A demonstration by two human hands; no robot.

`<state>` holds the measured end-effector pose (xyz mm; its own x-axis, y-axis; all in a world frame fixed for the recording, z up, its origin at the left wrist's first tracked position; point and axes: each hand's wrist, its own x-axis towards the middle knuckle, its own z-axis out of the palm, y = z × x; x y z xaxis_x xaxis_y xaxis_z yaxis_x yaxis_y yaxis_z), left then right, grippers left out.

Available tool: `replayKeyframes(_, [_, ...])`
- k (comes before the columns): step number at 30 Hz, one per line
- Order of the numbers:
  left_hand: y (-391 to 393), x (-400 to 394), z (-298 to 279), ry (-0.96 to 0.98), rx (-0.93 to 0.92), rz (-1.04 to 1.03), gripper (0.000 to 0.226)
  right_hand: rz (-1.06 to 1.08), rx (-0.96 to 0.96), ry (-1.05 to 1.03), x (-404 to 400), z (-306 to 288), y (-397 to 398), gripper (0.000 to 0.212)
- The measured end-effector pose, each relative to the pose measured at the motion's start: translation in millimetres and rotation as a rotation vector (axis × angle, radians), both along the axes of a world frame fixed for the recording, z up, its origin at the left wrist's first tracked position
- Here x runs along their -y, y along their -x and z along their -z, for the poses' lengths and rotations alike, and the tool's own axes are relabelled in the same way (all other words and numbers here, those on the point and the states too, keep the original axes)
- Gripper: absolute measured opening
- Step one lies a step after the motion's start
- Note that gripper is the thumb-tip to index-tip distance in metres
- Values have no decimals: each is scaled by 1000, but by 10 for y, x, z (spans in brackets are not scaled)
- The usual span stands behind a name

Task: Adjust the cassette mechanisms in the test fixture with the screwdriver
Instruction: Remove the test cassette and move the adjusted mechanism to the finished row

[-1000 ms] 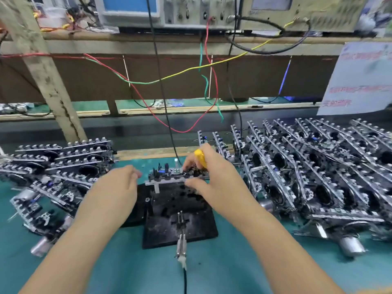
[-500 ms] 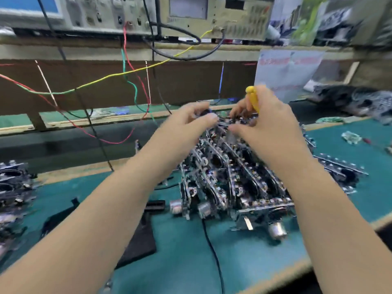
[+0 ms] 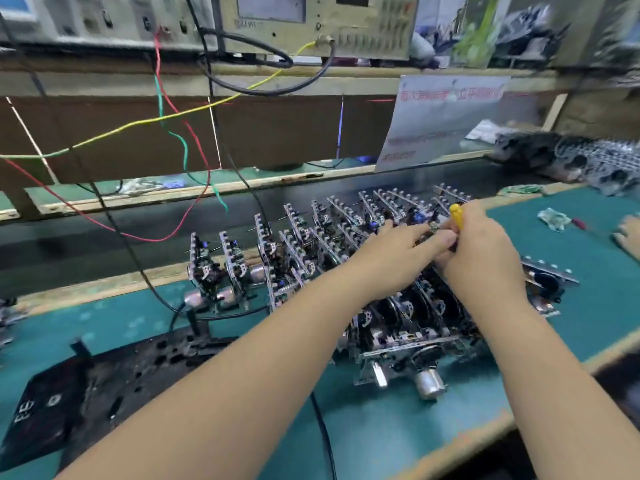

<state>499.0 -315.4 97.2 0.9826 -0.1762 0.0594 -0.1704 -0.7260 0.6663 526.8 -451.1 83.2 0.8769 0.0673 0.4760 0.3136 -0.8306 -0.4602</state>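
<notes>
The green bench mat (image 3: 588,271) carries a dense stack of cassette mechanisms (image 3: 346,244) standing on edge, right of the black test fixture (image 3: 114,375), which lies flat at the near left. Both hands meet over the stack's far right. The left hand (image 3: 398,251) reaches into the mechanisms with fingers extended; whether it pinches anything cannot be determined. The right hand (image 3: 485,247) grips the yellow-handled screwdriver (image 3: 456,215).

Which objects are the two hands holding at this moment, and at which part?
The right hand grips the yellow-handled screwdriver by its handle. The left hand reaches into the racked cassette mechanisms; whether its fingers hold one cannot be told.
</notes>
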Motion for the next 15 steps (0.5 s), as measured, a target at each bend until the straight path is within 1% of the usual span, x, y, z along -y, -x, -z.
replayKeyframes(2, [52, -47, 34, -8, 37, -21, 66, -9, -37, 22, -74, -70, 93, 23])
replayKeyframes(3, [102, -77, 43, 32, 42, -27, 64, -22, -35, 42, -125, -108, 153, 22])
replayKeyframes(5, [286, -166, 29, 177, 74, -33, 58, -76, -6, 44, -267, -190, 315, 19])
replayKeyframes(7, [599, -283, 4, 395, 157, -46, 47, -174, 12, -116, -480, -256, 580, 12])
replayKeyframes(9, [1009, -428, 9, 607, 268, -103, 36, -303, 13, -308, -787, -267, 934, 15])
replayKeyframes(10, [1220, -528, 44, 658, 330, -156, 34, -379, 2, -367, -963, -261, 1128, 20])
replayKeyframes(11, [1427, -651, 93, 665, 398, -222, 32, -472, -21, -395, -1138, -236, 1301, 23])
replayKeyframes(13, [1823, -972, 203, 597, 497, -388, 26, -667, -123, -388, -1497, -143, 1576, 18])
replayKeyframes(15, [2217, -1351, 278, 504, 513, -559, 24, -836, -224, -301, -1819, -52, 1783, 25])
